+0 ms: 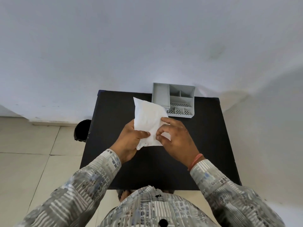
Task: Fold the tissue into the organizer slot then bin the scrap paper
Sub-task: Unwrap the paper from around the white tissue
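A white tissue [147,117] is held up over the black table [114,112], its top corner pointing away from me. My left hand [129,141] grips its lower left edge with the thumb on top. My right hand [177,138] pinches its lower right part between thumb and fingers. The grey organizer [188,95] with several slots stands at the table's far right, just beyond the tissue; the tissue covers its near left corner. I see no scrap paper.
A black bin [82,130] stands on the tiled floor by the table's left side. A white wall runs behind the table. My patterned sleeves and shirt fill the bottom of the view.
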The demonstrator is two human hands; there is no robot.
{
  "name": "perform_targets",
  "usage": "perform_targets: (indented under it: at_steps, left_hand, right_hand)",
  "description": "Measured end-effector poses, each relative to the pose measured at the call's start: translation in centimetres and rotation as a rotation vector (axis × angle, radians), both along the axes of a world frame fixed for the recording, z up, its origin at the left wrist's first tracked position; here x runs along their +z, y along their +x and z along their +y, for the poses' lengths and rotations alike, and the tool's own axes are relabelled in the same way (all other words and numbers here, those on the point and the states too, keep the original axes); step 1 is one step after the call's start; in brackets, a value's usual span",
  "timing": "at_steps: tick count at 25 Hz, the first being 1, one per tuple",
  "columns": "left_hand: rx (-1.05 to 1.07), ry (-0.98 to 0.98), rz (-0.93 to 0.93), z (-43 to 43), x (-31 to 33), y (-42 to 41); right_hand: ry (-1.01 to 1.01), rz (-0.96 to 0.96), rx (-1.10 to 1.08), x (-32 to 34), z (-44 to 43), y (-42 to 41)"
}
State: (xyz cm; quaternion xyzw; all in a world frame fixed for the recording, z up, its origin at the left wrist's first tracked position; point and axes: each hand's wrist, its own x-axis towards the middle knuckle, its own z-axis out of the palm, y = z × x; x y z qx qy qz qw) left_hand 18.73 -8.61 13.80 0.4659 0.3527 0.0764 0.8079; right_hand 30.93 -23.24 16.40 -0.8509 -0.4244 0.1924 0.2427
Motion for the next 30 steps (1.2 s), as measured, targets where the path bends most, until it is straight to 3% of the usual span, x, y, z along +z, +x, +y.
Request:
perform_targets:
  at_steps: [6,10,12,14,17,19,21,25,30]
  left_hand:
    - [0.06,0.03,0.055,-2.3,1.8,2.4]
    - [0.082,-0.025,0.019,-4.2,3.1,3.1]
    - [0.125,-0.082,-0.011,-5.2,4.2,3.1]
    - [0.222,-0.025,0.019,-5.8,4.4,2.7]
    - [0.254,0.266,0.189,-6.0,4.3,1.3]
    - [0.149,0.302,0.296,-6.2,3.9,0.2]
    - [0.14,0.256,0.33,-6.2,3.4,-0.9]
    - [0.212,0.333,0.278,-5.5,3.7,-4.2]
    - [0.019,0.475,0.323,-3.1,3.9,-8.0]
  right_hand:
    - [0.262,0.121,0.03,4.0,-4.6,1.5]
    - [-0.008,-0.125,0.289,2.7,-4.0,3.2]
    - [0.077,-0.076,0.296,1.4,-3.9,3.6]
    - [0.256,0.198,0.071,1.2,-4.5,4.4]
    - [0.509,1.154,-0.223,1.5,-5.9,5.6]
    - [0.537,1.559,-0.253,-0.1,-6.9,6.3]
    - [0.488,1.695,-0.294,-2.5,-7.2,6.7]
    - [0.339,1.779,-0.38,-7.3,-7.0,5.2]
    - [0.137,1.974,-0.382,-12.4,-4.6,-0.4]
